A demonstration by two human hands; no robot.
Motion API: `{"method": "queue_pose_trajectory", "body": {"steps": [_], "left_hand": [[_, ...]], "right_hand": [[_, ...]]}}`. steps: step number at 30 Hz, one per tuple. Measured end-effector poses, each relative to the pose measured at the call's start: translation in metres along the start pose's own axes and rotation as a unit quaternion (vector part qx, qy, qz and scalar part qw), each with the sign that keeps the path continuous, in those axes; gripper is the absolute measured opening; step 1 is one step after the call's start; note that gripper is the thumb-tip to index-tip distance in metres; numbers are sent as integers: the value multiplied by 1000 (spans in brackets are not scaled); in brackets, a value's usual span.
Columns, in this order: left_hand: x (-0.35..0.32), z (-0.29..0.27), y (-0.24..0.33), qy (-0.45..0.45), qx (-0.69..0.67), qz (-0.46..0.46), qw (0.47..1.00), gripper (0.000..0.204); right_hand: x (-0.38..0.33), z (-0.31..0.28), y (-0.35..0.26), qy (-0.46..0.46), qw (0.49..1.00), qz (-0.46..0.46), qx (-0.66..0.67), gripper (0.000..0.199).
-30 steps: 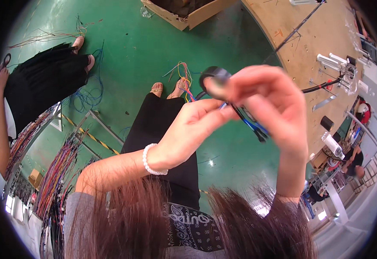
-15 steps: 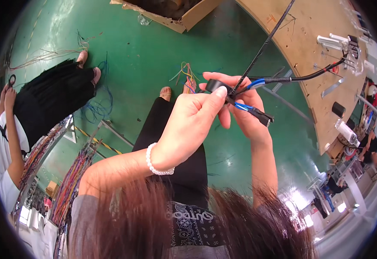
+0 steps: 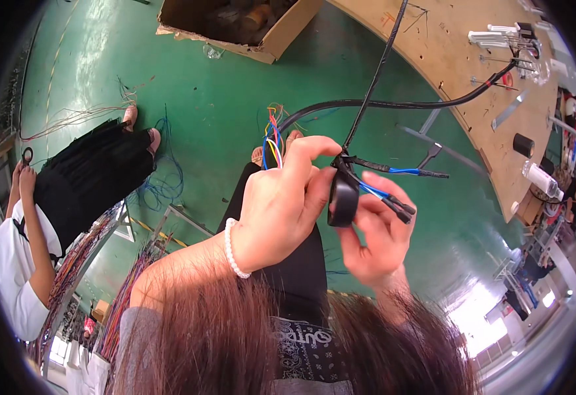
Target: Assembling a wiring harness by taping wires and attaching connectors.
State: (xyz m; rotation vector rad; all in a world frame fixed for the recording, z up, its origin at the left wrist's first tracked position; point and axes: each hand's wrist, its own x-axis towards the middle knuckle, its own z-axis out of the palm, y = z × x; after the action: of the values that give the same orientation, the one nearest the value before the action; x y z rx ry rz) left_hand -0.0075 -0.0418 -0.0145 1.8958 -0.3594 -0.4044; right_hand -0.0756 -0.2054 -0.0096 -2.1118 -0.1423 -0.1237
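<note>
My left hand (image 3: 281, 204), with a white beaded bracelet at the wrist, pinches a black-taped wire harness (image 3: 370, 85) at its branching joint between thumb and forefinger. A roll of black tape (image 3: 344, 199) sits just below that joint. Closed on the roll's right and lower side is my right hand (image 3: 380, 240); part of its grip is hidden. Short branches with blue wires (image 3: 403, 171) stick out to the right, one ending in black tips (image 3: 400, 210) over my right fingers. Loose coloured wires (image 3: 273, 148) rise behind my left hand.
A wooden board (image 3: 446, 59) at the right carries white clips (image 3: 492, 36), where a thick black cable (image 3: 393, 104) ends. Another black roll (image 3: 523, 145) stands on it. An open cardboard box (image 3: 274, 46) lies ahead. At left a person in a black skirt (image 3: 90, 187) stands near wire bundles.
The tape roll has moved from beside my left thumb to below the joint, into my right hand. My right hand has come down and nearer. The view has shifted slightly.
</note>
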Motion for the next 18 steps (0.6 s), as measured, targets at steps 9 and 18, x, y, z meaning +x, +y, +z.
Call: {"method": "queue_pose_trajectory", "body": {"steps": [9, 18], "left_hand": [[9, -11, -8, -32, -33, 37, 998, 41], [32, -38, -17, -155, -126, 73, 977, 25]], "right_hand": [[52, -26, 4, -77, 939, -233, -241, 21], [60, -27, 19, -99, 939, -266, -196, 27]]}}
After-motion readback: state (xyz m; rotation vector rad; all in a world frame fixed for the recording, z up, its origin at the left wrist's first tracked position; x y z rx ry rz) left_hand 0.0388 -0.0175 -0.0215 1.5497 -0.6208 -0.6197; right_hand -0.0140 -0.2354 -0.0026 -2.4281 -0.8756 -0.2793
